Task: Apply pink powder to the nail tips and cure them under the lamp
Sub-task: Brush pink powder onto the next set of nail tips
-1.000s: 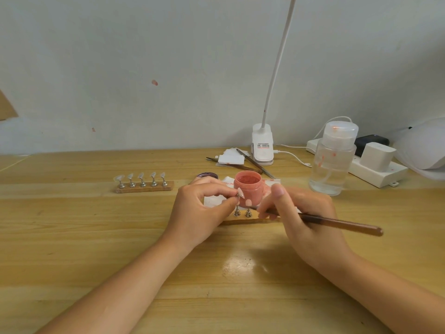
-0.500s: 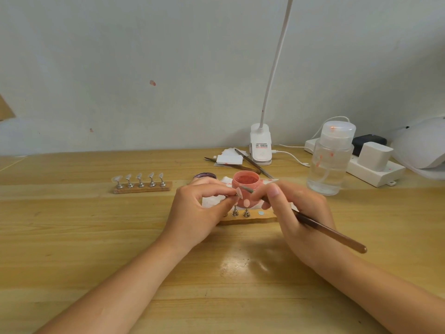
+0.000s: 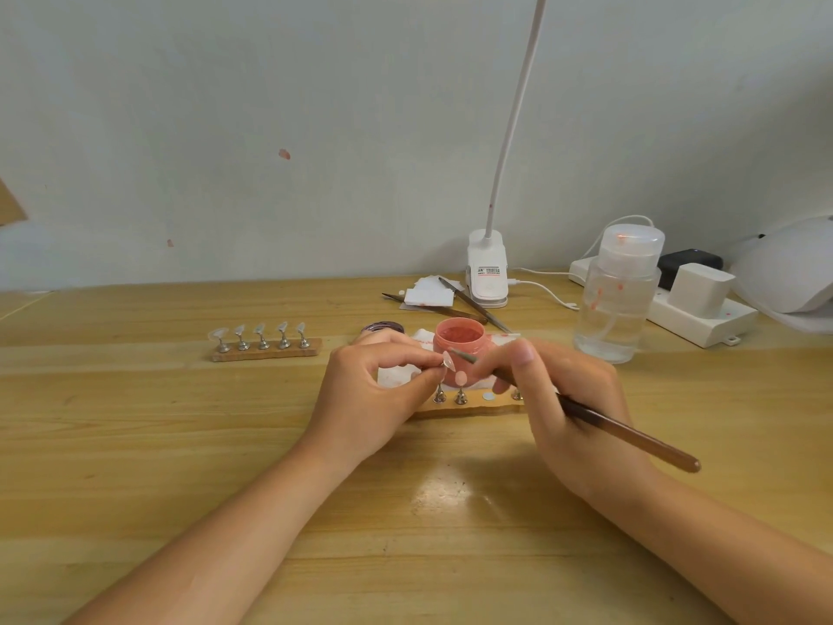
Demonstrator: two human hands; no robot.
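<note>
My left hand (image 3: 377, 390) pinches a small stand with a clear nail tip (image 3: 448, 361) lifted in front of the open pink powder jar (image 3: 459, 339). My right hand (image 3: 559, 399) grips a brown brush (image 3: 631, 437); its fine end touches the held nail tip. Below, a wooden holder (image 3: 469, 407) carries metal stands, one with a pink-coated tip (image 3: 460, 378). A second wooden holder (image 3: 266, 351) with several clear tips sits to the left. The white curing lamp (image 3: 789, 268) lies at the far right edge.
A clear pump bottle (image 3: 615, 304) stands right of the jar. Behind are a clip desk lamp (image 3: 487, 272), a power strip (image 3: 694, 318) with a white charger, tweezers and white pads (image 3: 428, 296). A dark lid (image 3: 383, 327) sits behind my left hand.
My right hand swung the brush tip up from low by the holder to the nail tip held in my left hand; the handle now slopes down to the right.
</note>
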